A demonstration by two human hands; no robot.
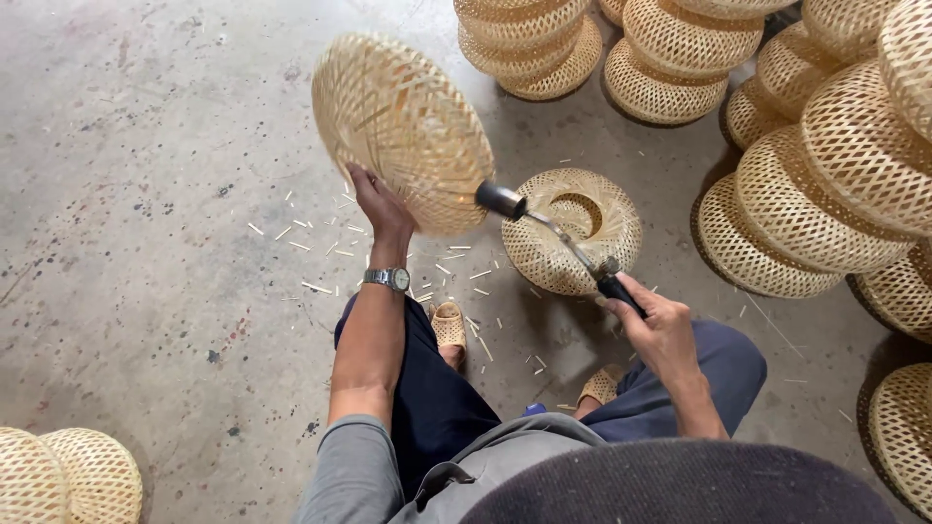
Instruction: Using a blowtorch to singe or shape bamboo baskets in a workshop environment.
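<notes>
My left hand holds up a round woven bamboo shade, gripping its lower rim from below and tilting it. A gas torch is in my right hand, held by its black handle, and its dark nozzle sits right against the lower right side of the shade. A wristwatch is on my left wrist. I sit low with my knees apart, sandalled feet on the floor.
Another woven shade lies on the concrete floor behind the torch. Stacks of similar shades fill the right side and top. Two more shades sit at bottom left. Bamboo splinters litter the floor.
</notes>
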